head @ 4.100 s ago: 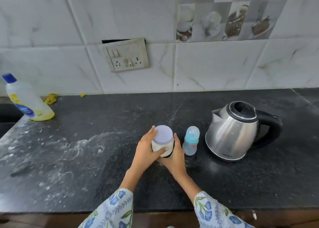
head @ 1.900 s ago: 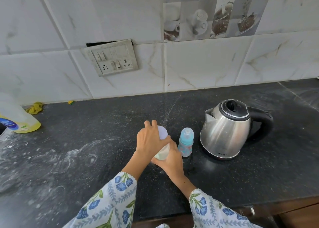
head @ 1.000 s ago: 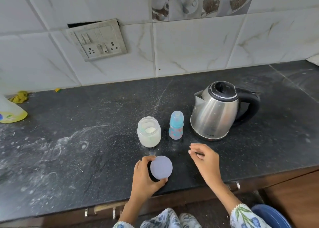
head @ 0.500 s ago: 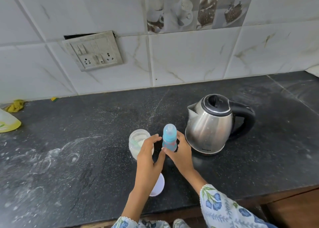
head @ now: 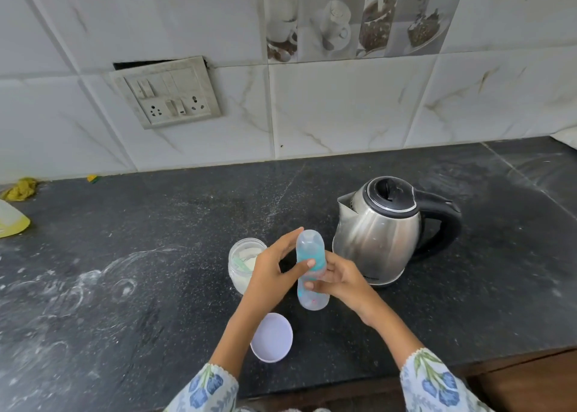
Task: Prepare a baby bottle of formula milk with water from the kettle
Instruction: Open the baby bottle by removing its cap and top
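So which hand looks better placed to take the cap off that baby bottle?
Probably the left hand: its fingers already curl around the baby bottle near the capped top, while the right hand grips the body lower down, steadying it. The kettle stands untouched beside them.

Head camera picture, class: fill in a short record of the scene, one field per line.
surface: dark countertop
baby bottle: lifted, cap on, held by both hands
left hand: on the bottle's upper part
right hand: around the bottle's lower body
formula jar: open, white powder inside
jar lid: lying on the counter
kettle: lid shut, right of the bottle
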The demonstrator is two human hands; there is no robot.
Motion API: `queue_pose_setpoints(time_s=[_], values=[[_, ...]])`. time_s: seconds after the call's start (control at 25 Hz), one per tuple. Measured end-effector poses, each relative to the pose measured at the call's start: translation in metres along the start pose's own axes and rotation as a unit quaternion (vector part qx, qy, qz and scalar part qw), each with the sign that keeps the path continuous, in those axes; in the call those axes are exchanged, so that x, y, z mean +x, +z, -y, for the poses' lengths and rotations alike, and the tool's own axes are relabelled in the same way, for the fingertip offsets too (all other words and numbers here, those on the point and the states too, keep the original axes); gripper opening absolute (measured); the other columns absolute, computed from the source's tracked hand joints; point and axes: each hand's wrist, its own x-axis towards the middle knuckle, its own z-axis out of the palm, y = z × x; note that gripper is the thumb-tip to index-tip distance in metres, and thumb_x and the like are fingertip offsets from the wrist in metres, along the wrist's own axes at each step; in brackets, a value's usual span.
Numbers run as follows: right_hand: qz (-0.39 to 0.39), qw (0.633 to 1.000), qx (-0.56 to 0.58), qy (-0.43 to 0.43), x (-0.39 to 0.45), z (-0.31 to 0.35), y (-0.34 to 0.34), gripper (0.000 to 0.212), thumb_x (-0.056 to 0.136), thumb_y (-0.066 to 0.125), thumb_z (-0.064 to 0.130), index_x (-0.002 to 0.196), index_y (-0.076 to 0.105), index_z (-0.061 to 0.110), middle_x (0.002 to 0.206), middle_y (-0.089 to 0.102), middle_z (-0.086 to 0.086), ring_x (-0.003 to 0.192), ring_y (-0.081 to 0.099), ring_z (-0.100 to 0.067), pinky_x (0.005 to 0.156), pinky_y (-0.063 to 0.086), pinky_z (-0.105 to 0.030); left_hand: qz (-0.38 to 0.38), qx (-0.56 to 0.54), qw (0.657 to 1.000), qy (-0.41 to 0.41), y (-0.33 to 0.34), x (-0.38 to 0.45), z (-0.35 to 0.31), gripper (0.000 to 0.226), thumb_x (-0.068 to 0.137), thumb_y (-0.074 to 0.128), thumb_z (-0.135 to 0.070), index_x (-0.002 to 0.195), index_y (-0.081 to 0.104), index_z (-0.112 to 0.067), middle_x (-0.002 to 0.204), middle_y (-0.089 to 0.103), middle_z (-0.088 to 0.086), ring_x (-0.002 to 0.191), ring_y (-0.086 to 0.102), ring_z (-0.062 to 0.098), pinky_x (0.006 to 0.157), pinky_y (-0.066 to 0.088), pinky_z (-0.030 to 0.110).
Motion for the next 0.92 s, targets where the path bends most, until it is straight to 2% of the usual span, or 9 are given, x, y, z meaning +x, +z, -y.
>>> queue_pose_setpoints(time_s=[0.08,0.16,0.32,0.44,0.52,0.72,0.84,0.92], values=[[0.04,0.999,0.003,0.034,-0.009,0.01,-0.007,0.048,0.08,0.074,0.005,0.124,0.059,0.017,0.117,0.071,-0.005,0.111,0.066,-0.015,0.094,0.053,-0.029,0.052,-0.052,0.997,-0.006,-0.003,0.005,-0.002,0.062,0.08,0.074,-0.006,0.135,0.046,-0.016,0.128,0.06,-0.001,0.12,0.057,0.012,0.101,0.047,0.033],[0.064,0.997,0.002,0.047,-0.014,0.015,-0.011,0.045,0.082,0.071,0.002,0.124,0.059,0.013,0.116,0.071,-0.007,0.111,0.066,-0.017,0.094,0.053,-0.029,0.112,-0.077,0.991,-0.015,-0.005,0.009,-0.005,0.068,0.08,0.072,-0.002,0.14,0.041,-0.012,0.128,0.061,0.004,0.119,0.058,0.016,0.099,0.047,0.034],[0.067,0.997,-0.001,0.044,-0.019,0.013,-0.01,0.044,0.083,0.07,0.002,0.125,0.058,0.009,0.117,0.07,-0.008,0.112,0.066,-0.018,0.095,0.052,-0.032,0.181,-0.084,0.98,-0.014,-0.009,0.011,-0.005,0.071,0.081,0.07,0.001,0.142,0.037,-0.014,0.126,0.059,0.008,0.116,0.059,0.021,0.099,0.048,0.038],[0.042,0.998,0.013,0.042,-0.021,0.008,-0.006,0.042,0.083,0.071,0.006,0.124,0.06,0.01,0.12,0.069,-0.009,0.114,0.065,-0.017,0.099,0.051,-0.034,0.146,-0.086,0.986,0.005,-0.006,0.011,-0.004,0.066,0.08,0.073,-0.013,0.138,0.043,-0.017,0.123,0.062,0.006,0.112,0.062,0.023,0.098,0.049,0.044],[0.023,0.999,0.012,0.037,-0.02,0.007,-0.004,0.04,0.083,0.072,0.008,0.121,0.062,0.012,0.118,0.07,-0.007,0.112,0.065,-0.016,0.097,0.052,-0.033,0.11,-0.061,0.992,0.025,-0.001,0.008,-0.003,0.064,0.079,0.073,-0.022,0.136,0.046,-0.021,0.125,0.062,0.002,0.113,0.062,0.02,0.097,0.05,0.043],[-0.054,0.996,-0.073,0.011,-0.015,0.006,0.008,0.045,0.079,0.077,0.015,0.121,0.06,0.016,0.115,0.07,-0.001,0.108,0.065,-0.012,0.096,0.053,-0.03,-0.026,0.032,0.998,0.048,0.015,0.001,-0.003,0.06,0.078,0.074,-0.022,0.131,0.048,-0.033,0.116,0.061,-0.023,0.101,0.062,-0.001,0.084,0.053,0.022],[-0.125,0.975,-0.183,-0.026,-0.013,0.004,0.018,0.053,0.079,0.077,0.022,0.127,0.056,0.014,0.119,0.068,0.0,0.11,0.063,-0.011,0.095,0.052,-0.029,-0.089,0.057,0.994,0.038,0.029,-0.003,-0.007,0.061,0.079,0.076,-0.02,0.133,0.049,-0.03,0.113,0.065,-0.015,0.097,0.062,-0.001,0.079,0.05,0.012],[-0.121,0.978,-0.167,-0.033,-0.016,0.005,0.016,0.05,0.079,0.077,0.019,0.125,0.058,0.014,0.117,0.069,0.001,0.109,0.064,-0.011,0.094,0.053,-0.029,-0.094,0.051,0.994,0.035,0.026,-0.002,-0.009,0.062,0.075,0.08,-0.02,0.129,0.051,-0.029,0.107,0.067,-0.014,0.094,0.063,0.0,0.079,0.049,0.012]])
